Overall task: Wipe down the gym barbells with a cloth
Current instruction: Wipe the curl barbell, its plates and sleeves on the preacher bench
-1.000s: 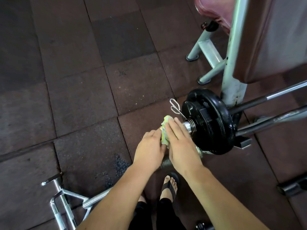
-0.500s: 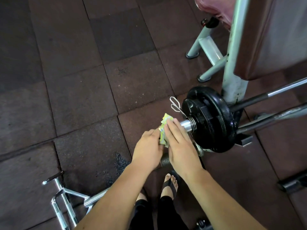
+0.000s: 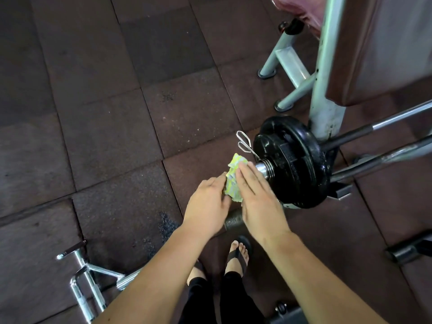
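Your left hand [image 3: 207,206] pinched the cloth [image 3: 233,181]; your right hand [image 3: 257,199] pressed it straight-fingered. You'd best have wrapped the sleeve [image 3: 262,168] at two o'clock.

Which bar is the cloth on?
The barbell carrying the black plate; the cloth sits at its chrome end. The chrome bar lying lower left is untouched.

no readable text or numbers, even on the black weight plate [image 3: 294,164]

Barbell [image 3: 261,168] end, seemingly behind cloth [image 3: 233,183]
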`<act>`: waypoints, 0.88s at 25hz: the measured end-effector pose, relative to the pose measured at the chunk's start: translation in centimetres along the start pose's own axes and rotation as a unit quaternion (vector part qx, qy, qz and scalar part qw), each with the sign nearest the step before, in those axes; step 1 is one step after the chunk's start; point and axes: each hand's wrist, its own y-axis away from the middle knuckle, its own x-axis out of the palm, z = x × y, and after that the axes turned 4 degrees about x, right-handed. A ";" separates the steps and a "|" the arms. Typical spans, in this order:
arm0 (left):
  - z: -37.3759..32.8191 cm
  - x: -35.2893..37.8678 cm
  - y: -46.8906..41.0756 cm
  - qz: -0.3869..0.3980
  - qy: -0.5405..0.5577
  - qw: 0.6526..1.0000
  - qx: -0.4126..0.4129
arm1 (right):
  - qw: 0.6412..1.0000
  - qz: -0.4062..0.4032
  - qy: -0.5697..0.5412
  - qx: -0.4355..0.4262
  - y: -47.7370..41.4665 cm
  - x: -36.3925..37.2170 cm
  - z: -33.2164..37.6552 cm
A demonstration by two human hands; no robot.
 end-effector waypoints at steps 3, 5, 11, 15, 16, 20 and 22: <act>-0.1 0.0 0.2 -0.002 0.006 1.000 -0.006 | 0.999 0.002 0.011 0.030 -1.8 -1.1 -2.3; -0.1 0.0 0.2 -0.004 0.005 1.000 0.002 | 0.999 0.013 0.006 0.032 -3.0 -1.2 -1.5; 0.3 -0.4 0.6 0.000 0.005 1.000 0.013 | 0.997 0.025 0.032 -0.058 -1.3 -0.7 -0.6; 0.5 -0.3 0.7 0.001 0.008 1.000 0.001 | 1.000 0.001 0.026 -0.002 -2.4 -1.0 -2.1; 0.5 -0.3 0.6 0.001 0.007 1.000 0.003 | 1.000 0.006 0.021 0.005 -2.8 -0.8 -1.7; 0.7 -0.3 0.5 0.002 0.004 1.000 0.007 | 0.999 0.016 0.022 -0.024 -2.5 0.0 -0.6; 0.8 -0.2 0.5 0.003 0.005 1.000 0.007 | 0.998 0.021 0.032 -0.042 -1.9 -0.3 -1.6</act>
